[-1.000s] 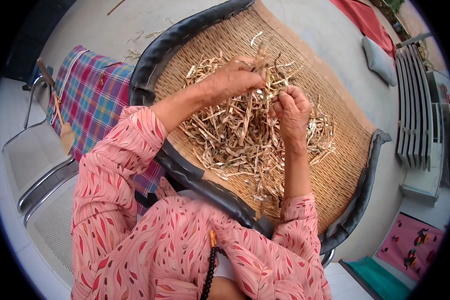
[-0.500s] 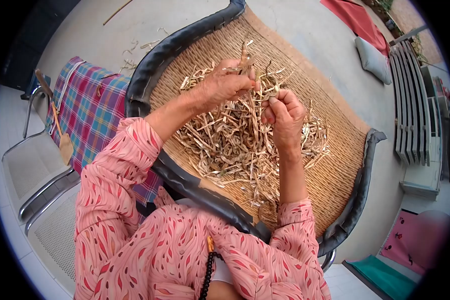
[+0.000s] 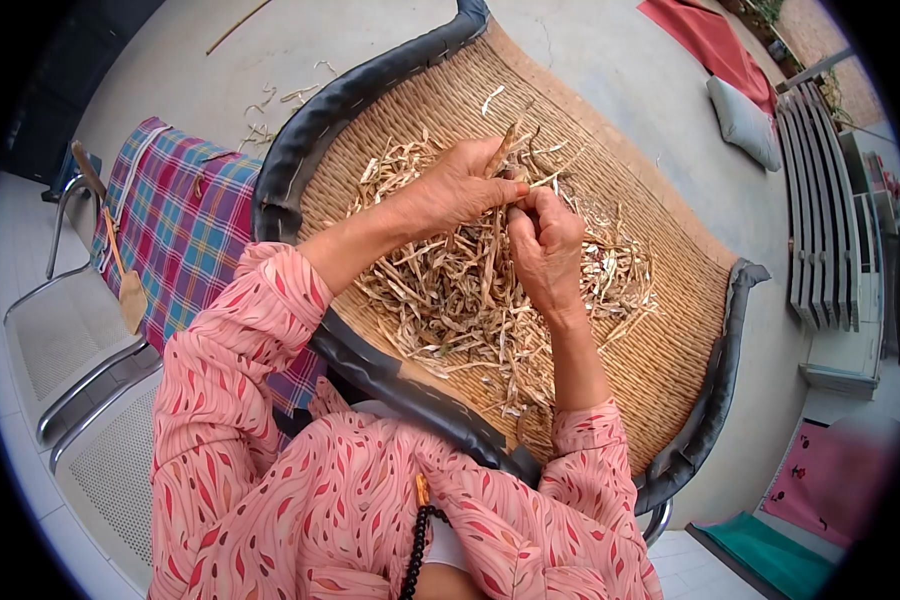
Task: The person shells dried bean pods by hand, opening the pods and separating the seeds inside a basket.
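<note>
A heap of dry, curled pods lies on a woven tray with a dark padded rim. Above the heap, my left hand is closed on some dry pods, whose tips stick up past the fingers. My right hand touches it at the fingertips, its thumb and fingers pinched on the lower part of the same bunch. The exact piece between the fingertips is too small to tell.
A checked cloth hangs at the left beside metal chairs and a wooden-handled brush or paddle. Pod scraps lie on the floor. A grey cushion and stacked slats are at the right.
My right hand has moved left and its fingertips now meet my left hand. The left hand has turned slightly and still holds pods. The view has shifted a little.
</note>
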A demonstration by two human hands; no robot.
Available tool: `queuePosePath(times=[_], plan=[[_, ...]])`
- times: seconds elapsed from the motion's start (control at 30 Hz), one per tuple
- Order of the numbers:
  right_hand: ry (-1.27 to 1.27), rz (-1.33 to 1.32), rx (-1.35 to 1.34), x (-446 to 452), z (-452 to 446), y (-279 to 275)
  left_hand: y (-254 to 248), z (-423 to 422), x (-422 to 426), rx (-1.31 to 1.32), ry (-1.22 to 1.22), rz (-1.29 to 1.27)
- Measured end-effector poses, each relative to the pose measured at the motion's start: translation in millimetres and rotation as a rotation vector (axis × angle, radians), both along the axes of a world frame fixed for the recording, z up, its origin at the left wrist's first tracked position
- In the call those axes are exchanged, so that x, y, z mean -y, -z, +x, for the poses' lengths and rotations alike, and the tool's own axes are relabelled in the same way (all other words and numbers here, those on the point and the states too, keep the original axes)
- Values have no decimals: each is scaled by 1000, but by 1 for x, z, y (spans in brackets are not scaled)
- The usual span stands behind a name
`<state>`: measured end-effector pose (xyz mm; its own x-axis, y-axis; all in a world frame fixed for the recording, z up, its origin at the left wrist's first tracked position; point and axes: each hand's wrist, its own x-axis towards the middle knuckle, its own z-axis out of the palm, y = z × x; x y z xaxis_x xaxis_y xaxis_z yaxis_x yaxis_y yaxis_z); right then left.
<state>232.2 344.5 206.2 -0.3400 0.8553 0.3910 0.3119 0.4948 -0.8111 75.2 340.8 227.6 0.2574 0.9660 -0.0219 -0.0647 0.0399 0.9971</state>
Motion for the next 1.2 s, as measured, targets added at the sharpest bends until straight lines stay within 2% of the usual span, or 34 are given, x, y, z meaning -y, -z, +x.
queuePosePath(times=[0.07, 0.13, 0.23, 0.3, 0.33, 0.4, 0.47, 0.53, 0.63, 0.7, 0.73, 0.77, 0.83, 0.9, 1.0, 1.07, 1.13, 1.2], plan=[[-18, 3, 38, 0, 3, 1, 4, -2, -2, 66, 10, -94], [-19, -171, -55, 2, 3, 4, 5, -2, -3, 107, -29, -277], [-7, -361, -279, -1, 2, -2, -14, -6, -4, 208, -143, -289], [20, -416, -405, -9, 3, -2, -21, -22, -12, 270, -235, -165], [71, -438, -331, -13, 9, 2, -28, -32, -18, 298, -280, -101], [148, -253, -15, -24, 21, 24, -45, -58, -33, 361, -580, 53], [165, -170, 118, -25, 21, 32, -24, -163, -79, 568, -421, 431], [186, -64, 246, -24, 21, 38, -55, -174, -68, 797, -731, 287], [227, 175, 448, -19, 9, 45, -23, -185, -72, 577, -946, 6], [185, 143, 686, -15, -2, 45, 11, -181, -88, 286, -966, 20], [157, 121, 811, -11, -4, 47, 11, -166, -85, 144, -974, 20], [149, 240, 807, -12, -5, 57, 11, -150, -84, 41, -906, 44], [149, 201, 764, -14, -4, 69, -18, -100, -72, 94, -800, 80], [160, 123, 699, -15, -2, 66, -13, -79, -64, -119, -621, 127], [112, 179, 387, -18, 10, 55, 13, -46, -52, -513, -178, 260], [91, -18, 334, -17, 15, 38, 22, -25, -39, -673, 27, 432], [64, -202, 255, -17, 17, 26, 21, -12, -29, -771, 150, 493], [36, -275, 163, -19, 19, 23, 22, -8, -27, -812, 187, 504]])
